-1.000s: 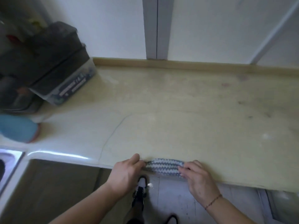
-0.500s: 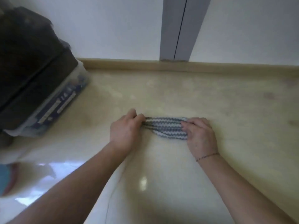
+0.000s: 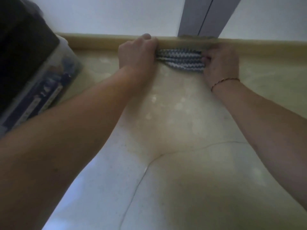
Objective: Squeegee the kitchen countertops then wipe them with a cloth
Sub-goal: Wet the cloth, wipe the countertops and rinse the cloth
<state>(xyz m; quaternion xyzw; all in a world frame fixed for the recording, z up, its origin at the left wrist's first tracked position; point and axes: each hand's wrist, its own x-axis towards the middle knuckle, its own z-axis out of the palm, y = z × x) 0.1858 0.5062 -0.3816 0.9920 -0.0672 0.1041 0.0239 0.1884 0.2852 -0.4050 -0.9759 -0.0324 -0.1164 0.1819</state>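
A blue-and-white zigzag cloth [image 3: 180,60], bunched into a narrow band, lies on the pale yellow countertop [image 3: 174,130] right against the raised back ledge [image 3: 99,42]. My left hand [image 3: 137,53] grips its left end and my right hand [image 3: 221,63] grips its right end, both pressing it down. Both arms stretch far across the counter. No squeegee is in view.
A clear plastic box with a dark lid and blue labels [image 3: 36,77] stands at the left, close to my left forearm. A grey vertical strip [image 3: 204,15] runs up the white wall behind the ledge. A thin crack line [image 3: 142,176] crosses the counter.
Both hands have pushed the cloth away from the counter's front edge, across the middle, to the back ledge. The view has moved in closer over the counter.
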